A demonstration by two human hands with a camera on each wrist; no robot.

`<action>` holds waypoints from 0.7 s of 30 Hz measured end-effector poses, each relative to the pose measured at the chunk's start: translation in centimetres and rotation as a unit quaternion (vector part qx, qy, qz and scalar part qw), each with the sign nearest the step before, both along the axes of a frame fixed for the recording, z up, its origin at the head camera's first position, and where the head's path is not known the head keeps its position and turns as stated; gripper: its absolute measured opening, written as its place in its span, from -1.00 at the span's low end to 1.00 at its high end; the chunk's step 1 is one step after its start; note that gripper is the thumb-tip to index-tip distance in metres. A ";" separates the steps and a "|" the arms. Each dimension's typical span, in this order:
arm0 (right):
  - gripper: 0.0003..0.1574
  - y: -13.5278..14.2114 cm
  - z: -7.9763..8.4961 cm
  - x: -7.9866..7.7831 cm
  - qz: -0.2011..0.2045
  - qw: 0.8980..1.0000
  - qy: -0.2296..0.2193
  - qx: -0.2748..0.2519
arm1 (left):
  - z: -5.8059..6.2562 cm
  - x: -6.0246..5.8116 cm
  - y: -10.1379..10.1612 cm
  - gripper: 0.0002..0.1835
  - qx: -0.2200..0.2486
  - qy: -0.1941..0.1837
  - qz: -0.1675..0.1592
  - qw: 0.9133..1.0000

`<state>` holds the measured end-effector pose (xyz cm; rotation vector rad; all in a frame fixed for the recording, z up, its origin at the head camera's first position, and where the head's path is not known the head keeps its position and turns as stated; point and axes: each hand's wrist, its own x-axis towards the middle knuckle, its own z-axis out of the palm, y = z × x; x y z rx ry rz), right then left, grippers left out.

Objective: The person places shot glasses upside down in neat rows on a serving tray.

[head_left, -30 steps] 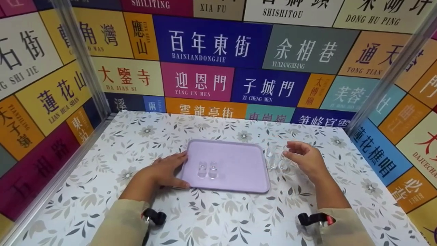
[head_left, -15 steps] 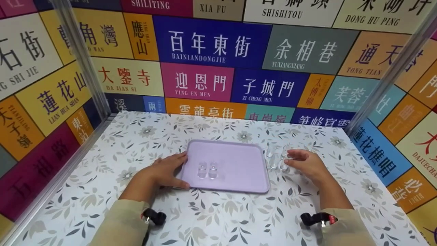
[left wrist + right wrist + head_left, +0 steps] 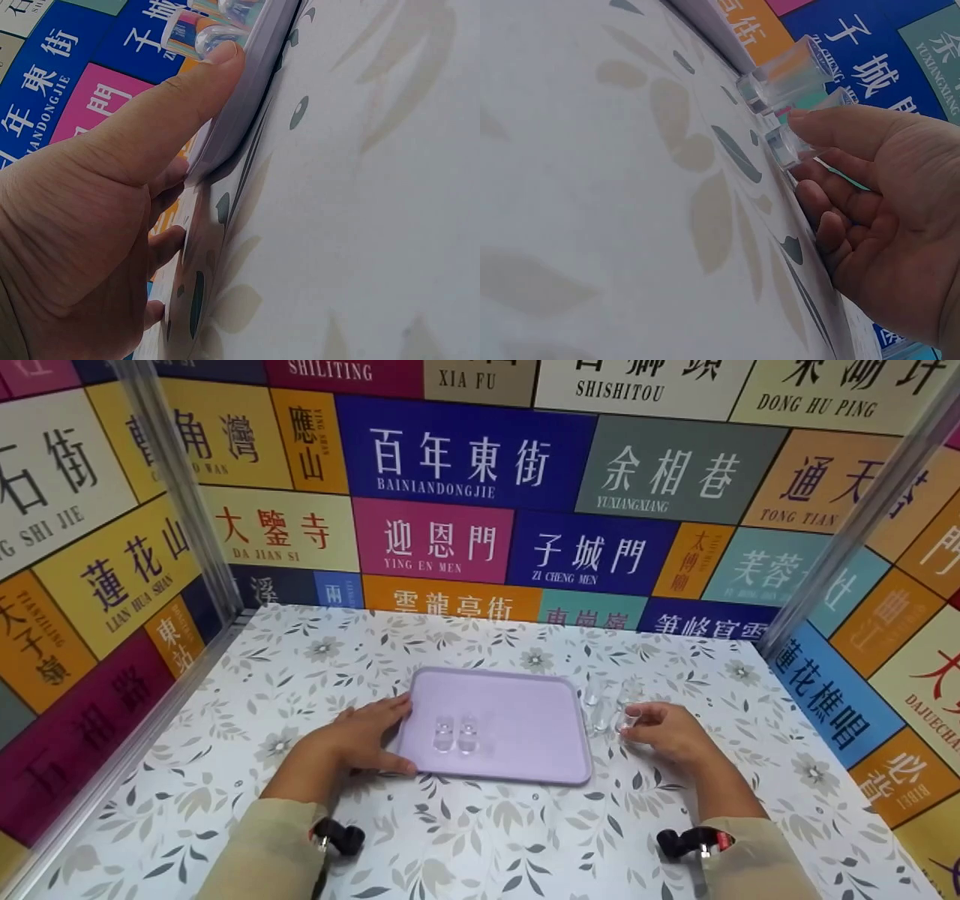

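Note:
My left hand (image 3: 360,739) rests against the left end of the lilac tray (image 3: 525,727), thumb at the near corner and fingers along the side. Two small clear shot glasses, one on the left (image 3: 443,737) and its neighbour (image 3: 468,737), stand side by side on the tray. Right of the tray, my right hand (image 3: 671,733) pinches another clear shot glass (image 3: 784,145) between thumb and fingers, low at the tabletop. A further shot glass (image 3: 786,75) stands just beyond it in the right wrist view.
Several clear glasses, among them a rear one (image 3: 592,690), cluster close to the tray's right edge. The table (image 3: 480,840) has a leaf-patterned white cover. Panels with coloured street signs (image 3: 465,454) enclose the back and sides, with clear corner posts.
My right hand has come down and nearer to me, its thumb and fingers closing on the nearest glass at the right. The left hand, tray and two glasses on it have stayed put.

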<state>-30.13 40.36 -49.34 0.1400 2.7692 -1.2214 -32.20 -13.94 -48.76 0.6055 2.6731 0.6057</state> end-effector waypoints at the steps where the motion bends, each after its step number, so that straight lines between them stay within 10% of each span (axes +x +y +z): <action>1: -0.20 0.0 -0.1 0.0 0.002 1.000 0.006 0.004 | 0.0 0.0 0.0 0.33 0.000 0.000 0.001 1.000; 21: -0.12 0.1 2.1 0.6 -0.059 0.994 0.020 -0.086 | -0.3 -0.1 -0.1 0.35 -0.001 0.005 -0.002 1.000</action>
